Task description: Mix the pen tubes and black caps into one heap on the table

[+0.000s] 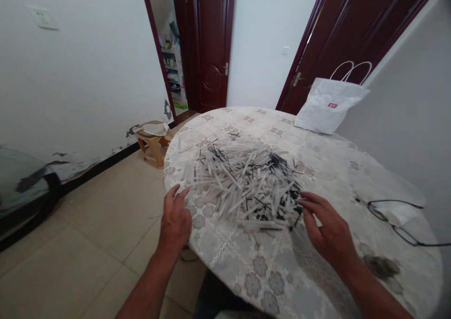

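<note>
A big heap of white pen barrels and thin black refills lies in the middle of a round table covered by a flower-patterned cloth. My left hand rests at the table's left edge, fingertips just short of the heap's near left corner, holding nothing. My right hand hovers at the heap's near right side with its fingers spread and their tips touching the outermost pieces.
A white paper bag with handles leans against the wall at the table's far right. Black-rimmed glasses lie on the right of the table. A small wooden stool stands on the tiled floor to the left, near dark doors.
</note>
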### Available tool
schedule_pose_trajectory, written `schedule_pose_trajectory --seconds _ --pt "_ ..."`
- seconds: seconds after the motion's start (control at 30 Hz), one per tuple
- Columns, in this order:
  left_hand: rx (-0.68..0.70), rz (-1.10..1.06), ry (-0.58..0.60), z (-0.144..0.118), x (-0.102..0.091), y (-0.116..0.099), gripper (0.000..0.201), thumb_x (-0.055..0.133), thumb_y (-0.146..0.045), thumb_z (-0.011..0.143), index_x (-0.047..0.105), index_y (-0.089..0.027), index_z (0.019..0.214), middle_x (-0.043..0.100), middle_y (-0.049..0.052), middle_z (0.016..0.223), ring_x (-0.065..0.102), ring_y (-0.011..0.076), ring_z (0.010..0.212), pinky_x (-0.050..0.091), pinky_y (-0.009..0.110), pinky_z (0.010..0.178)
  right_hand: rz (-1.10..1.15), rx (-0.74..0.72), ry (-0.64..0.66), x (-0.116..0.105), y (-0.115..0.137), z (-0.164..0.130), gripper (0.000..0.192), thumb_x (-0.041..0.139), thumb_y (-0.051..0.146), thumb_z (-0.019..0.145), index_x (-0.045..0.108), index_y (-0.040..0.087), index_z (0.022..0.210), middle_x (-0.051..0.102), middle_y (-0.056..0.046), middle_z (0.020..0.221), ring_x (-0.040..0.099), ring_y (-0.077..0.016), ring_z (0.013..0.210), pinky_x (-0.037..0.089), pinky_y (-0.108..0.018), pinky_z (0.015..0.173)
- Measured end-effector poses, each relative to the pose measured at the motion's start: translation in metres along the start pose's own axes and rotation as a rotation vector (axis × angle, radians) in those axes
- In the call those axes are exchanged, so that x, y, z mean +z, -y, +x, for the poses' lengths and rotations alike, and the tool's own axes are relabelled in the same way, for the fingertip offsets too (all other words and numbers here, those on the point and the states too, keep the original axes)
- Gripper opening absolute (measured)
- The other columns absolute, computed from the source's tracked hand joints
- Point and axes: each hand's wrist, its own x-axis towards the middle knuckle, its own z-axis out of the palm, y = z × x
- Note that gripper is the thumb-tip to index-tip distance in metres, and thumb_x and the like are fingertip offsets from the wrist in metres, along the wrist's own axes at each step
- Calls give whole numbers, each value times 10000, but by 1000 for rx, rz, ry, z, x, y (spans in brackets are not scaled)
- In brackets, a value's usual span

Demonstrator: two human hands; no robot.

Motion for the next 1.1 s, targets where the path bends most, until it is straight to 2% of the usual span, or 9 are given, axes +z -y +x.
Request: schedule_pose_trajectory --seconds 0.13,0.27,0.47,0.57,0.7,0.83,0.9,0.97,1.1 --pt "39 51 -4 -11 -4 1 389 429 -55 921 655 -174 1215 503 163 1469 528 306 1404 491 527 1187 67 -44 -10 8 7 -12 222 558 195 1007 695 204 1181 724 -114 1257 725 -236 1138 598 -405 1008" --pt "89 102 14 -18 -1 1 278 439 -84 961 670 -172 1086 516 167 1473 542 300 1405 524 514 1162 148 -107 44 17 13 -32 253 553 181 1001 694 205 1211 735 -108 1247 732 -230 1130 622 -385 986" --pt "150 218 51 -12 -5 4 255 436 -118 984 656 -136 1110 501 217 1484 531 334 1415 507 534 1168 305 -160 114 23 24 -48 306 544 129 976 687 191 1238 731 -121 1256 719 -222 1159 628 -375 1001" --pt "172 232 105 -9 -8 11 224 431 -159 1011 642 -154 1089 521 203 1471 571 315 1368 532 507 1137 366 -149 120 20 30 -47 325 534 115 958 689 193 1233 733 -123 1249 723 -221 1151 632 -378 997" --pt "206 243 191 -8 -10 24 250 403 -187 1029 625 -185 1145 613 158 1365 620 278 1290 544 465 1106 437 -168 103 13 37 -44 346 529 85 924 686 185 1216 747 -123 1206 738 -205 1107 645 -333 945" --pt "181 313 191 -13 -13 27 259 411 -217 1028 628 -192 1165 703 134 1172 680 277 1131 564 449 1029 490 -180 84 9 39 -40 351 528 71 906 686 178 1200 759 -120 1176 749 -198 1084 649 -311 929" --pt "162 351 171 -14 -16 20 243 428 -236 1034 631 -201 1164 725 122 1100 695 278 1069 567 442 997 513 -182 77 8 39 -39 351 536 72 896 682 177 1197 761 -118 1173 752 -200 1083 650 -305 925" --pt "181 346 136 -8 -20 1 225 450 -239 1040 640 -216 1159 740 108 1091 703 269 1057 556 434 1008 529 -188 79 8 40 -39 354 538 77 891 679 180 1199 763 -116 1170 756 -203 1077 654 -306 920" --pt "285 222 68 36 -28 -70 210 497 -234 1046 664 -225 1171 760 81 1111 708 241 1081 538 401 1026 567 -206 111 8 43 -40 359 518 69 892 681 181 1191 763 -115 1151 761 -197 1052 656 -296 908"
